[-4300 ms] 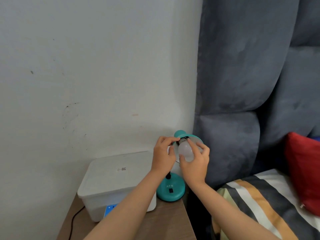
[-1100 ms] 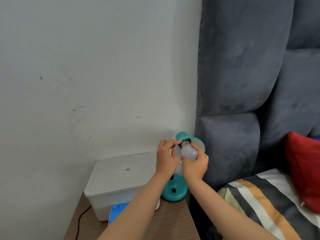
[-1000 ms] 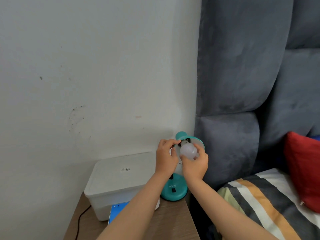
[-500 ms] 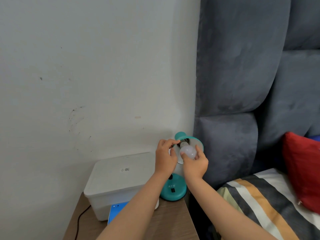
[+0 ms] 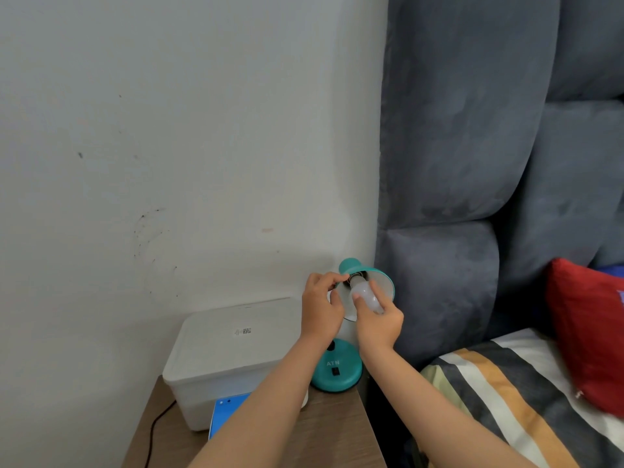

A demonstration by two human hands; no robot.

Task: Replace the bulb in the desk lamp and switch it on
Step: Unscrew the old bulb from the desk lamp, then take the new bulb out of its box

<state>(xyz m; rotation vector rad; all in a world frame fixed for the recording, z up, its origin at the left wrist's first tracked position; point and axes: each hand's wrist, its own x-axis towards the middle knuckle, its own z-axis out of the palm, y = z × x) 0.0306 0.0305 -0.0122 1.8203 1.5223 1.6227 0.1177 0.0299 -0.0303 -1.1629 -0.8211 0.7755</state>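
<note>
A small teal desk lamp stands on a wooden bedside table [image 5: 337, 430], its round base [image 5: 337, 373] near the right edge and its shade [image 5: 383, 282] tilted toward me. A white bulb [image 5: 366, 293] sits at the socket inside the shade, unlit. My right hand [image 5: 380, 324] grips the bulb from below with thumb and fingers. My left hand [image 5: 320, 309] pinches the shade's left rim and socket area, holding the lamp head steady. The lamp's neck is hidden behind my hands.
A white lidded plastic box [image 5: 229, 356] sits left of the lamp, with a blue item [image 5: 226, 413] in front of it and a black cable [image 5: 153, 430] at the left. A grey padded headboard [image 5: 472, 163] and a striped bed with a red pillow [image 5: 587, 332] lie to the right.
My right hand has shifted its grip around the bulb, fingers turned further over it. The left hand stays on the shade. The view has drifted slightly.
</note>
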